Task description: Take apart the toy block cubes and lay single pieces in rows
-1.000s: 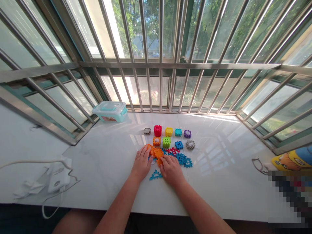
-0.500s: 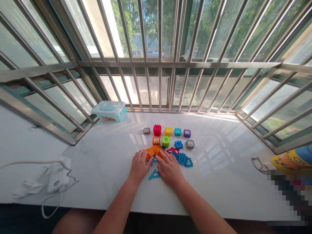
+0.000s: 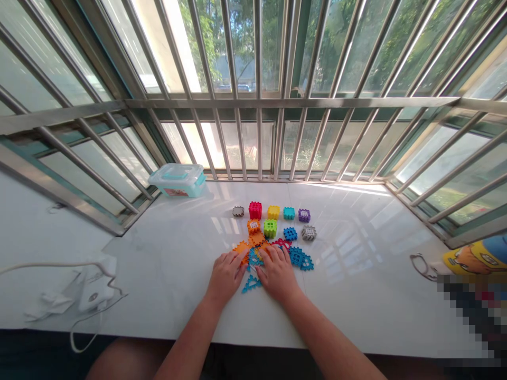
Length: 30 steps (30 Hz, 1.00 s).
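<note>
Lidded turquoise box (image 3: 177,180), contents unseen, beyond left hand (image 3: 226,276)

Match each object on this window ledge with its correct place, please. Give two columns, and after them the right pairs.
Things:
1. Red cube
2. Green cube
3. Blue triangular piece
4. Lidded plastic box

Places:
A. Between the left hand and the right hand
B. Back of the white ledge, against the window bars
C. Back row, second from left
D. Second row, beside the orange cube

Pairs: 1-C, 2-D, 3-A, 4-B
</note>
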{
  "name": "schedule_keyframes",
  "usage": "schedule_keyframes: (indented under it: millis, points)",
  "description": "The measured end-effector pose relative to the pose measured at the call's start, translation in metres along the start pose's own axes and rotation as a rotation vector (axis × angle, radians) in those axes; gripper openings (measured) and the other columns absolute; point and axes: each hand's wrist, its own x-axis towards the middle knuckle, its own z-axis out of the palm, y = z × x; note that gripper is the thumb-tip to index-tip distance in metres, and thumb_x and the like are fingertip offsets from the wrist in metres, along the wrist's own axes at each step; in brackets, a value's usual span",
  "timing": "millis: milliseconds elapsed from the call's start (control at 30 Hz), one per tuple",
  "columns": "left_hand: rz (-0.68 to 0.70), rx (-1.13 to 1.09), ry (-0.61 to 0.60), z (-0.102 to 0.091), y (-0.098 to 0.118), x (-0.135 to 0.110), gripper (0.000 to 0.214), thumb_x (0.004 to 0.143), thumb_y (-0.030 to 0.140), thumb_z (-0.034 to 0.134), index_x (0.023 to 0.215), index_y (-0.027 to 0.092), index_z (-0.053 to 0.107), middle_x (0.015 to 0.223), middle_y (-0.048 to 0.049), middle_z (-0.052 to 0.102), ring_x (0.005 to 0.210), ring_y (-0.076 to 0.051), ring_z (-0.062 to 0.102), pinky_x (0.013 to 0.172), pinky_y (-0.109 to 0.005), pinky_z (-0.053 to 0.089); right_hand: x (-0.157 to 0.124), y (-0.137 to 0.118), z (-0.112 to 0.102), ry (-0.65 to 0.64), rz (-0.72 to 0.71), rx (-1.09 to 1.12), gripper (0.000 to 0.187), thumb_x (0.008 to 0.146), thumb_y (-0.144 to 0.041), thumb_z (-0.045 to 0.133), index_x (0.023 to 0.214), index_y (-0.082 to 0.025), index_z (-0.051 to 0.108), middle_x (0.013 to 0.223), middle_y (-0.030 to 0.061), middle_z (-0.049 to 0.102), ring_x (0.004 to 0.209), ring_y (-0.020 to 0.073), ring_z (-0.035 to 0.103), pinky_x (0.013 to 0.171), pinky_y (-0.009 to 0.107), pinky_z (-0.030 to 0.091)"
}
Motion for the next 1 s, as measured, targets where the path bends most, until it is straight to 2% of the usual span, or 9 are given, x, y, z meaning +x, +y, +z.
schedule_keyframes:
  millis: [200, 333, 400, 533, 700, 833, 1000]
  points:
    - [0.088, -0.097, -0.036, -0.006, 0.001, -0.001, 0.045, 0.100, 0.043, 0.064, 0.143, 0.029, 0.063, 0.128, -0.0094, 0.072, 0.125, -0.029, 0.063, 0.111, -0.048, 0.048, -0.001, 0.001, -0.002, 0.034, -0.010, 0.006, 0.055, 0.101, -0.044, 0.058, 0.151, -0.020, 0.057, 0.148, 0.0158, 0.058, 0.145, 0.0343, 0.043, 0.128, 0.058, 0.022]
    - [0.108, -0.093, -0.106, -0.006, 0.002, -0.002, 0.057, 0.094, 0.049, 0.071, 0.147, 0.030, 0.060, 0.157, -0.0107, 0.055, 0.147, -0.033, 0.047, 0.126, -0.057, 0.034, 0.000, 0.000, -0.014, -0.022, -0.214, 0.101, 0.051, 0.102, -0.038, 0.058, 0.151, -0.024, 0.057, 0.152, 0.0123, 0.057, 0.145, 0.0300, 0.045, 0.130, 0.056, 0.021]
    - [0.101, -0.085, -0.138, -0.003, 0.001, -0.003, 0.063, 0.093, 0.051, 0.072, 0.149, 0.029, 0.057, 0.162, -0.0111, 0.049, 0.153, -0.034, 0.041, 0.127, -0.060, 0.030, 0.000, 0.000, -0.015, -0.040, -0.265, 0.124, 0.049, 0.102, -0.035, 0.059, 0.150, -0.025, 0.058, 0.151, 0.0109, 0.059, 0.144, 0.0287, 0.046, 0.130, 0.055, 0.023]
    - [0.078, -0.074, -0.143, 0.002, 0.002, -0.002, 0.063, 0.093, 0.054, 0.070, 0.149, 0.029, 0.056, 0.154, -0.0115, 0.057, 0.147, -0.033, 0.049, 0.127, -0.060, 0.032, 0.000, 0.002, -0.007, 0.015, -0.181, 0.099, 0.041, 0.099, -0.036, 0.063, 0.138, -0.023, 0.067, 0.145, 0.0119, 0.063, 0.139, 0.0300, 0.050, 0.127, 0.054, 0.029]
    - [-0.069, 0.025, 0.020, 0.008, 0.004, -0.001, 0.049, 0.098, 0.049, 0.063, 0.139, 0.023, 0.060, 0.149, -0.0166, 0.058, 0.139, -0.035, 0.054, 0.123, -0.060, 0.037, -0.002, 0.004, 0.003, 0.081, -0.053, 0.042, 0.040, 0.097, -0.032, 0.062, 0.136, -0.021, 0.067, 0.141, 0.0132, 0.064, 0.135, 0.0319, 0.051, 0.122, 0.053, 0.034]
    - [-0.128, 0.044, 0.080, 0.011, 0.001, 0.005, 0.047, 0.098, 0.050, 0.062, 0.136, 0.022, 0.060, 0.150, -0.0177, 0.057, 0.137, -0.036, 0.055, 0.120, -0.059, 0.040, -0.002, 0.004, 0.005, 0.107, 0.017, 0.001, 0.041, 0.098, -0.030, 0.059, 0.137, -0.020, 0.066, 0.143, 0.0140, 0.063, 0.135, 0.0324, 0.051, 0.122, 0.052, 0.034]
    - [-0.162, 0.016, 0.094, 0.016, -0.006, 0.022, 0.041, 0.104, 0.041, 0.051, 0.141, 0.024, 0.059, 0.154, -0.0146, 0.057, 0.143, -0.033, 0.052, 0.123, -0.057, 0.037, 0.000, 0.004, 0.006, 0.135, 0.090, -0.064, 0.041, 0.099, -0.019, 0.054, 0.139, -0.019, 0.065, 0.140, 0.0141, 0.065, 0.135, 0.0309, 0.052, 0.122, 0.050, 0.032]
